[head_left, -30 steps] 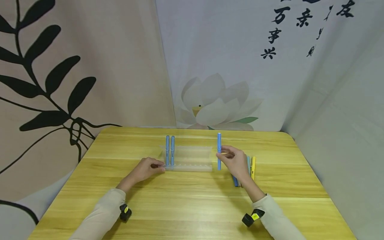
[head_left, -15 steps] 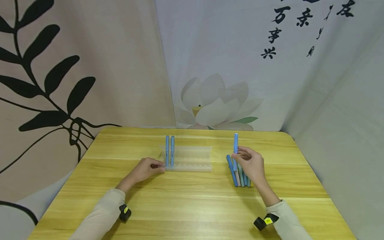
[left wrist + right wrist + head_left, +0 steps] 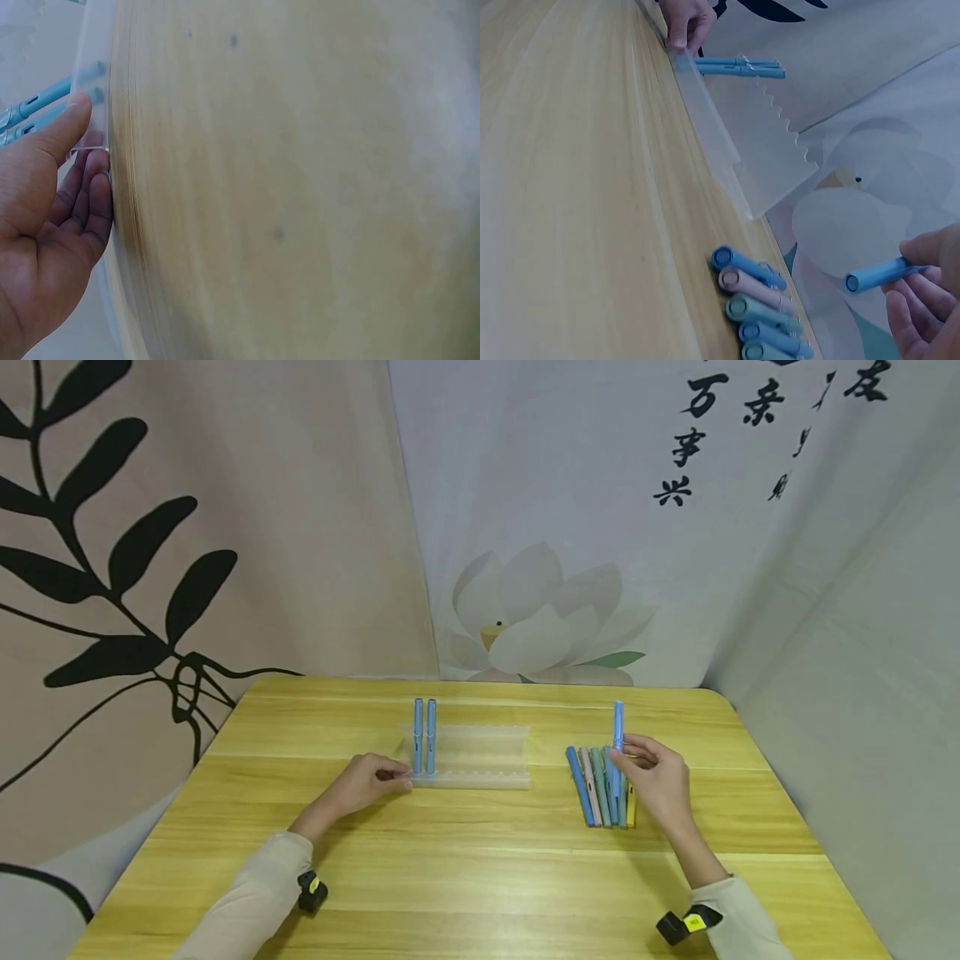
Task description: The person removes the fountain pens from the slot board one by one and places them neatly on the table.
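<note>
My left hand (image 3: 367, 787) grips the left end of a clear plastic pen rack (image 3: 480, 753); in the left wrist view its thumb (image 3: 66, 129) presses the front lip. Two light-blue pens (image 3: 431, 735) stand side by side in the rack, at its left end. Over the right part of the table, my right hand (image 3: 662, 781) pinches a blue pen (image 3: 618, 725) and holds it upright. That pen (image 3: 877, 276) is off the table in the right wrist view. Below it lies a row of capped pens (image 3: 592, 787), partly hidden by the held pen and hand.
The row includes a blue pen (image 3: 579, 787) at its left, a pink one (image 3: 756, 289), green ones (image 3: 761, 311) and a yellow one (image 3: 631, 806) at its right. A printed curtain (image 3: 562, 527) hangs behind the wooden table (image 3: 465, 877).
My right hand has carried the upright blue pen rightward, from beside the rack to above the row of pens, uncovering the row's left part. The left hand and rack have stayed put.
</note>
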Action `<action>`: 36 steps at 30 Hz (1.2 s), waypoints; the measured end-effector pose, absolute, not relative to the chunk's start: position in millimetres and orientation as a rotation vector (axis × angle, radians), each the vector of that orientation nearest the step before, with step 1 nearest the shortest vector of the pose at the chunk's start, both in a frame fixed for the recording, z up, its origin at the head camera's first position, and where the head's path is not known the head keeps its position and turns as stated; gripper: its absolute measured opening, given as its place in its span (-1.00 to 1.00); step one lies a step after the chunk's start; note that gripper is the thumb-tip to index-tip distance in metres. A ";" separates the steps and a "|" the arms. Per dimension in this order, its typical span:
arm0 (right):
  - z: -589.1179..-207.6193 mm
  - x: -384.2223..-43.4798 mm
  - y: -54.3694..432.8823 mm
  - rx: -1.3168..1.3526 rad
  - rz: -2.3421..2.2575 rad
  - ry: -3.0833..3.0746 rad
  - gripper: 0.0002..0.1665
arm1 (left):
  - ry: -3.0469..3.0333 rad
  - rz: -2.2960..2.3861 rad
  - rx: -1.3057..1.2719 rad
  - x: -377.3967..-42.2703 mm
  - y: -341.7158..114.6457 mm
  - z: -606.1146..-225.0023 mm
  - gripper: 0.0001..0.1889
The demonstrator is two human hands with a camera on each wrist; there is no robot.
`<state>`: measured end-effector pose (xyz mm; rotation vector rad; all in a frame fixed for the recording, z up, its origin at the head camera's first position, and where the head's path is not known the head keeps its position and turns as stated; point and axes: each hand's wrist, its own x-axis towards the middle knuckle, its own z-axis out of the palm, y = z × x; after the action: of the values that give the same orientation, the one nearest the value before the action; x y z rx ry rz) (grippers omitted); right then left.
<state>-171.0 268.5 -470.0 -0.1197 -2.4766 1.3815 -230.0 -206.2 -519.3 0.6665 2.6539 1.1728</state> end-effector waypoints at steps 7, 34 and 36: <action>-475.5 -167.2 285.7 -0.175 1.315 -2.515 -0.51 | 2.658 1.160 0.678 -230.3 -207.0 -518.7 -0.61; -494.2 -155.5 326.2 -0.390 1.138 -2.726 -0.57 | 2.655 1.166 0.701 -229.3 -207.1 -518.3 -0.60; -494.7 -154.5 326.5 -0.382 1.118 -2.739 -0.58 | 2.655 1.168 0.702 -229.2 -207.1 -518.3 -0.60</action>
<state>-154.5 326.5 -494.7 -0.3815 -2.7392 1.1181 -229.2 -207.1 -518.3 0.7022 2.6550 1.1677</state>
